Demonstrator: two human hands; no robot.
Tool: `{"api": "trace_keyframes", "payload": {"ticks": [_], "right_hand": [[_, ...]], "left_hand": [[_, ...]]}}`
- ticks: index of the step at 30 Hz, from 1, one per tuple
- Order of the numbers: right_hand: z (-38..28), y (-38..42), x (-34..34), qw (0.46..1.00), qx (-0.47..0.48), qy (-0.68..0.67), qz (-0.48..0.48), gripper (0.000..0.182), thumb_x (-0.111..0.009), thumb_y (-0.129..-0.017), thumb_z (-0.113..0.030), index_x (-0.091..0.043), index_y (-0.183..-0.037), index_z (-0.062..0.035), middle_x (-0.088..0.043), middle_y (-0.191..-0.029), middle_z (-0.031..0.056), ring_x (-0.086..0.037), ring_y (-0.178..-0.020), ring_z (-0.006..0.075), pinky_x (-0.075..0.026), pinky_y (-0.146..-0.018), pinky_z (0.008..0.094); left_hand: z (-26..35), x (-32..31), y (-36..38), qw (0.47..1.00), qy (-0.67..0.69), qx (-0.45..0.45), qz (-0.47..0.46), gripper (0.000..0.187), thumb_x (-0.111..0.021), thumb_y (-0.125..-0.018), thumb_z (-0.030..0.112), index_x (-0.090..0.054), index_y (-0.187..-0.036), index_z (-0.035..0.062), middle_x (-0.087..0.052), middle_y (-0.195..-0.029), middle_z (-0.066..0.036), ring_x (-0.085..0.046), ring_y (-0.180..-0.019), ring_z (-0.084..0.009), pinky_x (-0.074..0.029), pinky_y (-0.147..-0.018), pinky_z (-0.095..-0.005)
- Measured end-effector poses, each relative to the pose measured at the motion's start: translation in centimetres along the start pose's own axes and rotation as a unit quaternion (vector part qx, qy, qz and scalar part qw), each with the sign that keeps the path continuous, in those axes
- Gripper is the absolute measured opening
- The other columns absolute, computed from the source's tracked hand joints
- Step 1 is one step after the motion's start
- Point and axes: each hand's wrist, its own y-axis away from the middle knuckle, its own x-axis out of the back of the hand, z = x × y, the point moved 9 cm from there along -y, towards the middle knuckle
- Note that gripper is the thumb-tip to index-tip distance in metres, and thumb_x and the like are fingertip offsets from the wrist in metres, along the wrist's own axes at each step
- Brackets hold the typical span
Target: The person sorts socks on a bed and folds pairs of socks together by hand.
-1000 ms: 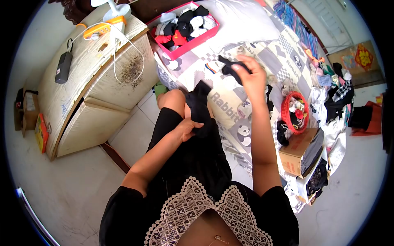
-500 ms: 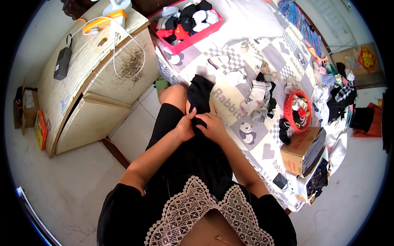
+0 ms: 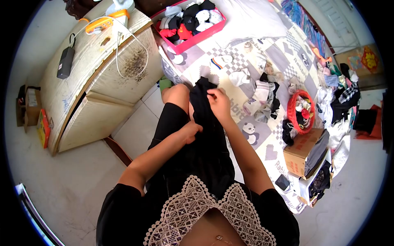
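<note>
A long, dark black sock (image 3: 202,100) lies stretched over my lap, its far end at the bed's edge; against my black clothes its near end is hard to make out. My left hand (image 3: 190,132) is closed at the sock's near part, low on my thigh. Higher up, my right hand (image 3: 220,104) pinches the right side of the sock with bent fingers. Loose pale and dark socks (image 3: 260,96) lie on the bed to the right of my right hand.
A pink box (image 3: 178,48) of rolled socks stands at the back. A red basket (image 3: 290,110), a cardboard box (image 3: 301,151) and piled clothes (image 3: 328,94) are on the right of the bed (image 3: 271,137). A wooden cabinet (image 3: 123,61) stands left, with a power strip (image 3: 107,22) on top.
My hands were together at the sock's near end. Now my right hand has moved up along it, while my left stays low. The sock appears longer and narrower.
</note>
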Motion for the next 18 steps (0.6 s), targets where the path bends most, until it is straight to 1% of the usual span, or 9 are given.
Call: {"api": "trace_keyframes", "payload": {"ticks": [1, 4, 7, 9, 12, 13, 15, 16, 18], "right_hand": [[0.0, -0.9, -0.9, 1.000, 0.001, -0.003, -0.001, 0.022, -0.069, -0.076, -0.010, -0.064, -0.097, -0.0063, -0.062, -0.085, 0.0078, -0.061, -0.073, 0.0231, -0.049, -0.065, 0.0322], [1.1, -3.0, -3.2, 0.987, 0.004, 0.158, 0.035, 0.020, -0.075, -0.070, -0.017, -0.065, -0.087, -0.0110, -0.054, -0.093, 0.0084, -0.053, -0.094, 0.0320, -0.046, -0.077, 0.0411], [5.0, -4.4, -5.3, 0.978, -0.012, 0.207, -0.010, 0.015, -0.071, -0.073, -0.020, -0.067, -0.084, -0.0109, -0.058, -0.089, 0.0087, -0.057, -0.089, 0.0320, -0.048, -0.074, 0.0415], [7.4, -5.4, -5.3, 0.986, -0.029, 0.159, -0.043, 0.013, -0.069, -0.075, -0.021, -0.065, -0.080, -0.0101, -0.061, -0.083, 0.0118, -0.058, -0.081, 0.0343, -0.048, -0.071, 0.0407], [11.7, -7.2, -4.5, 0.981, -0.151, 0.064, -0.101, 0.018, -0.060, -0.085, -0.025, -0.063, -0.087, -0.0070, -0.064, -0.084, 0.0133, -0.061, -0.080, 0.0299, -0.048, -0.069, 0.0376], [14.1, -6.6, -4.6, 0.920, -0.343, -0.140, -0.130, 0.021, -0.060, -0.086, -0.026, -0.063, -0.086, -0.0057, -0.064, -0.080, 0.0094, -0.061, -0.078, 0.0222, -0.048, -0.067, 0.0365], [15.1, -7.4, -3.7, 0.799, -0.426, -0.424, -0.019, 0.022, -0.059, -0.088, -0.027, -0.063, -0.085, -0.0054, -0.061, -0.076, 0.0040, -0.058, -0.072, 0.0151, -0.047, -0.061, 0.0325], [14.9, -7.9, -3.0, 0.799, -0.427, -0.424, -0.018, 0.022, -0.059, -0.088, -0.027, -0.063, -0.085, -0.0054, -0.061, -0.076, 0.0040, -0.058, -0.072, 0.0151, -0.047, -0.061, 0.0325], [15.0, -9.6, -0.3, 0.859, -0.385, -0.337, 0.014, 0.019, -0.058, -0.090, -0.024, -0.062, -0.088, -0.0055, -0.059, -0.074, 0.0005, -0.057, -0.064, 0.0118, -0.046, -0.055, 0.0253]], "left_hand": [[-0.4, 0.4, -0.2, 1.000, 0.000, -0.002, 0.002, 0.041, -0.046, -0.068, -0.014, -0.058, -0.106, -0.0039, -0.064, -0.100, -0.014, -0.063, -0.091, -0.0268, -0.053, -0.079, -0.0351], [-1.4, 0.3, -0.1, 0.999, -0.033, 0.013, -0.027, 0.046, -0.044, -0.065, -0.015, -0.059, -0.107, -0.0036, -0.064, -0.102, -0.015, -0.063, -0.095, -0.0268, -0.053, -0.081, -0.0342], [-0.7, -0.5, 1.2, 0.995, -0.082, 0.007, -0.052, 0.048, -0.042, -0.064, -0.015, -0.058, -0.108, -0.0058, -0.065, -0.101, -0.016, -0.063, -0.094, -0.0271, -0.053, -0.082, -0.0334], [-0.6, 0.1, 1.7, 0.993, -0.115, 0.025, -0.026, 0.048, -0.040, -0.064, -0.016, -0.058, -0.108, -0.0084, -0.065, -0.100, -0.018, -0.064, -0.093, -0.0280, -0.053, -0.081, -0.0343], [-0.7, 0.2, 2.5, 0.992, -0.112, 0.047, -0.011, 0.047, -0.039, -0.065, -0.016, -0.057, -0.108, -0.0104, -0.065, -0.100, -0.020, -0.064, -0.091, -0.0303, -0.054, -0.080, -0.0366], [-0.9, 0.4, 2.4, 0.992, -0.112, 0.049, -0.012, 0.047, -0.039, -0.065, -0.016, -0.057, -0.108, -0.0104, -0.065, -0.100, -0.020, -0.064, -0.091, -0.0303, -0.054, -0.080, -0.0366], [-1.4, 0.5, 2.1, 0.991, -0.119, 0.063, -0.022, 0.046, -0.038, -0.065, -0.016, -0.057, -0.107, -0.0110, -0.065, -0.099, -0.022, -0.064, -0.091, -0.0316, -0.054, -0.080, -0.0388], [-1.2, 0.3, 2.2, 0.990, -0.119, 0.065, -0.023, 0.046, -0.038, -0.065, -0.016, -0.057, -0.107, -0.0110, -0.065, -0.099, -0.022, -0.064, -0.091, -0.0316, -0.054, -0.080, -0.0388], [-1.0, 0.1, 2.5, 0.991, -0.113, 0.071, -0.009, 0.047, -0.038, -0.065, -0.015, -0.057, -0.107, -0.0114, -0.065, -0.099, -0.022, -0.064, -0.091, -0.0325, -0.054, -0.080, -0.0396]]}}
